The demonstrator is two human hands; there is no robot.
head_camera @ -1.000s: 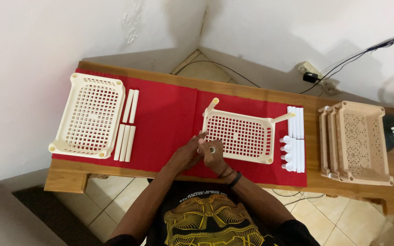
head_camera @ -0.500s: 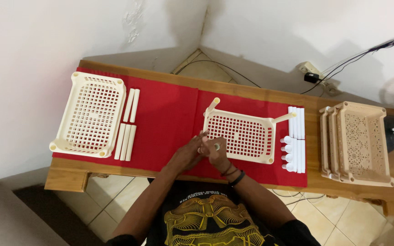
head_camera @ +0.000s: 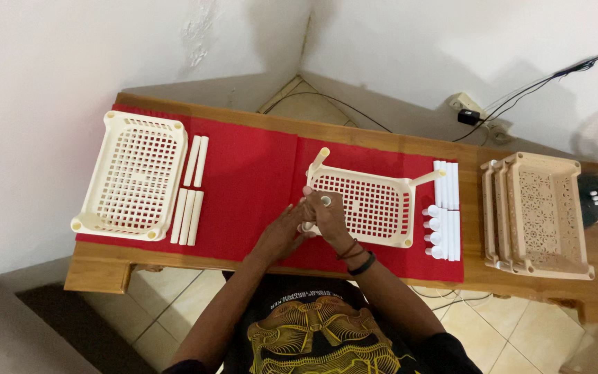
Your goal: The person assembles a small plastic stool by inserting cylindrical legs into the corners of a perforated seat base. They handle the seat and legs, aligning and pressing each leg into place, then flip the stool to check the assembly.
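Head view, left to right: a cream lattice tray (head_camera: 133,175) lies on the red mat (head_camera: 250,180) with five loose cream tubes (head_camera: 192,190) beside it. At centre, the left hand (head_camera: 282,232) and right hand (head_camera: 328,216) meet, clamped on a cream post (head_camera: 324,201) at the near-left corner of the middle tray (head_camera: 363,206). Two far posts stand fitted; two corners seem left. White tubes (head_camera: 444,211) lie just right, then stacked tan baskets (head_camera: 538,215) at the worktop's (head_camera: 382,138) end. No labels show.

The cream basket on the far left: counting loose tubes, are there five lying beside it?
Yes, five cream tubes lie right of the cream basket, two above and three below.
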